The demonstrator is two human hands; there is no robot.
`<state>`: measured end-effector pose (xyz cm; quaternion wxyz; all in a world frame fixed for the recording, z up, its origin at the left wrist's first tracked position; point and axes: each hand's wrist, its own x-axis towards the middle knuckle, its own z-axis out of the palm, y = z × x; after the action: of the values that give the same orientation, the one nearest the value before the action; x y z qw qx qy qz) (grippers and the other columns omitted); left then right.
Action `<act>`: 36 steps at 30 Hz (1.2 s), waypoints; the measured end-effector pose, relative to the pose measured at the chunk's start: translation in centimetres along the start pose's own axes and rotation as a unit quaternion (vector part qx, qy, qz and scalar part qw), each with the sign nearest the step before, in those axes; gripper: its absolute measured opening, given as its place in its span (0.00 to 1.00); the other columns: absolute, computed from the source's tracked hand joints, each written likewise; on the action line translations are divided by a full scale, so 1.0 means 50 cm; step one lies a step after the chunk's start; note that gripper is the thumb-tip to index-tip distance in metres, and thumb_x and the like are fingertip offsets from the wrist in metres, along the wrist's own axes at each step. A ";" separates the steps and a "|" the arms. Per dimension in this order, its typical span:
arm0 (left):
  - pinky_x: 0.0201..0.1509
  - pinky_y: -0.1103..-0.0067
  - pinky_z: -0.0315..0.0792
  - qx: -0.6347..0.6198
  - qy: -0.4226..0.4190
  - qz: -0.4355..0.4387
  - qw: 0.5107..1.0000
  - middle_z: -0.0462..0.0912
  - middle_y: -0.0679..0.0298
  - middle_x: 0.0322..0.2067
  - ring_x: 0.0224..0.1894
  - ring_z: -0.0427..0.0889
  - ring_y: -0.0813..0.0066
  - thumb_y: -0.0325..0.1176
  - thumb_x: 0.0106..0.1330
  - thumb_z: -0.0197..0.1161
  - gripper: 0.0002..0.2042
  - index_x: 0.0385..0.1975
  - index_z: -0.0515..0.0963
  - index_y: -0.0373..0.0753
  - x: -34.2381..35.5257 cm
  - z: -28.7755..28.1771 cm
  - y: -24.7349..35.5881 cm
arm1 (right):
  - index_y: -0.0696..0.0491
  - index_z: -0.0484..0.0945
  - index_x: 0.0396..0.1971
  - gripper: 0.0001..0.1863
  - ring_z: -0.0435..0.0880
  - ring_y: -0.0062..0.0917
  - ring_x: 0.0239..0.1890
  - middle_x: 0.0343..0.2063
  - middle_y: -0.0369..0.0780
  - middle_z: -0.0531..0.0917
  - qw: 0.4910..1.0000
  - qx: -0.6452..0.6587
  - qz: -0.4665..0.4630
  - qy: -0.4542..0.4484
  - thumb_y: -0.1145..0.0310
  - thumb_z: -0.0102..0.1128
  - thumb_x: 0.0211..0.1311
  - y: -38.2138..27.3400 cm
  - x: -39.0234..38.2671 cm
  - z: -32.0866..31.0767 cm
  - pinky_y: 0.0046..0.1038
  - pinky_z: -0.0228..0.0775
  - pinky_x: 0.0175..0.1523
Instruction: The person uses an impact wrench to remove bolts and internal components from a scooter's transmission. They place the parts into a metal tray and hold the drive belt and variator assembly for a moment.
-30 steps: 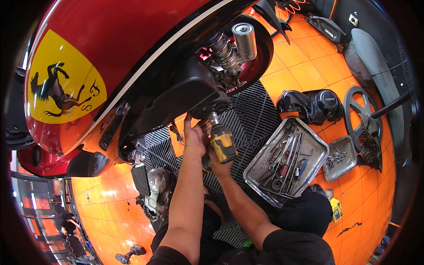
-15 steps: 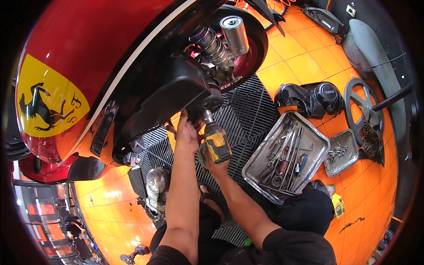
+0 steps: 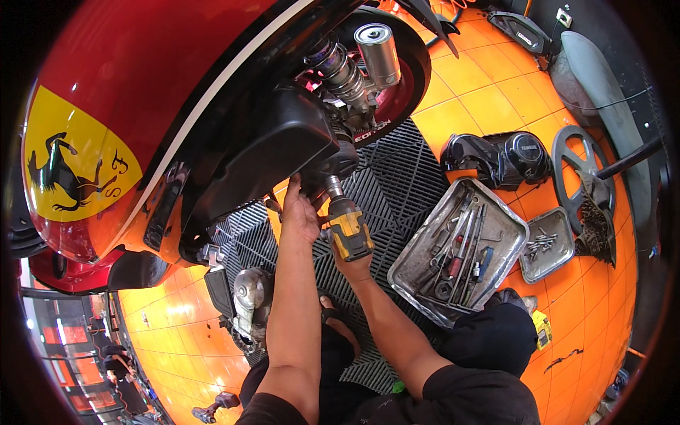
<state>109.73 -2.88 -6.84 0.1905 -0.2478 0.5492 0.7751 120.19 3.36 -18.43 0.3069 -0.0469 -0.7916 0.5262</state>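
**Concealed, Truncated and Indistinct Parts**

Your right hand (image 3: 352,268) is partly covered by the yellow-and-black impact driver (image 3: 350,230), whose handle is largely hidden from you. The mouth of the socket (image 3: 333,186) is lost against the dark housing (image 3: 341,163); whether it seats on a fastener cannot be told. Whatever your left hand (image 3: 302,214) touches under the black cover (image 3: 283,145) is obscured by shadow. The red bodywork (image 3: 170,78), far left, is cut off above, your sleeves (image 3: 474,397) below. Small metal parts (image 3: 542,244), right, are too small to identify; a distant person (image 3: 119,365), left, is indistinct.
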 end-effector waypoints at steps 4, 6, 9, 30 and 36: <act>0.62 0.52 0.54 -0.008 0.000 -0.016 1.000 0.76 0.62 0.52 0.55 0.71 0.68 0.69 0.59 0.51 0.39 0.57 0.68 0.38 0.001 -0.004 0.004 | 0.59 0.74 0.43 0.20 0.83 0.32 0.42 0.41 0.42 0.80 1.000 -0.004 -0.026 -0.001 0.78 0.66 0.46 -0.001 0.001 -0.003 0.26 0.74 0.44; 0.62 0.51 0.54 -0.001 0.001 -0.015 1.000 0.76 0.62 0.52 0.55 0.71 0.68 0.68 0.59 0.51 0.38 0.57 0.68 0.39 0.002 -0.002 0.003 | 0.59 0.74 0.45 0.22 0.83 0.32 0.42 0.42 0.42 0.80 0.999 0.024 -0.024 0.020 0.78 0.68 0.46 0.004 0.001 0.000 0.26 0.74 0.45; 0.60 0.49 0.55 0.018 0.022 0.006 1.000 0.74 0.63 0.53 0.57 0.70 0.67 0.65 0.60 0.54 0.36 0.58 0.68 0.42 -0.004 -0.007 0.010 | 0.58 0.73 0.49 0.24 0.83 0.31 0.45 0.41 0.41 0.82 0.993 0.095 0.072 0.027 0.77 0.68 0.49 -0.021 0.004 -0.008 0.28 0.73 0.50; 0.49 0.74 0.73 0.606 -0.102 0.143 0.776 0.83 0.56 0.40 0.42 0.82 0.68 0.32 0.55 0.66 0.22 0.51 0.75 0.32 -0.172 -0.077 -0.126 | 0.66 0.52 0.65 0.41 0.66 0.52 0.62 0.60 0.59 0.65 0.984 0.124 0.092 -0.094 0.73 0.61 0.51 -0.101 -0.242 -0.091 0.40 0.60 0.64; 0.60 0.66 0.68 0.662 -0.056 0.295 0.686 0.76 0.48 0.52 0.55 0.75 0.52 0.42 0.52 0.67 0.31 0.56 0.72 0.34 -0.217 -0.111 -0.192 | 0.62 0.72 0.53 0.21 0.76 0.38 0.56 0.49 0.51 0.78 0.887 0.283 0.362 -0.038 0.64 0.53 0.65 -0.090 -0.115 -0.177 0.32 0.64 0.61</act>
<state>124.85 -5.26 -9.18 0.0968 0.1622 0.9527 0.2381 130.69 6.22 -14.77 0.0648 -0.2211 -0.5486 0.8037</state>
